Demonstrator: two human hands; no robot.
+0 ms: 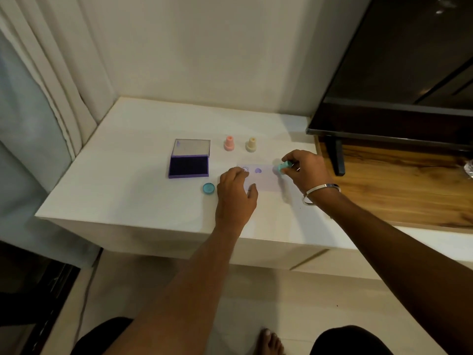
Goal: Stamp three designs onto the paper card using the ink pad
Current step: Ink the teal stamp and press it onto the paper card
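A pale lilac paper card lies on the white cabinet top. It bears a round purple print near its left end and a purple heart in the middle. My left hand presses flat on the card's left part. My right hand grips a teal stamp, tilted sideways at the card's right end. The purple ink pad stands open to the left, lid raised. A teal cap lies beside my left hand.
A pink stamp and a cream stamp stand upright behind the card. A dark television on a wooden surface rises at the right. Curtains hang at the left. The cabinet's front edge runs just below my wrists.
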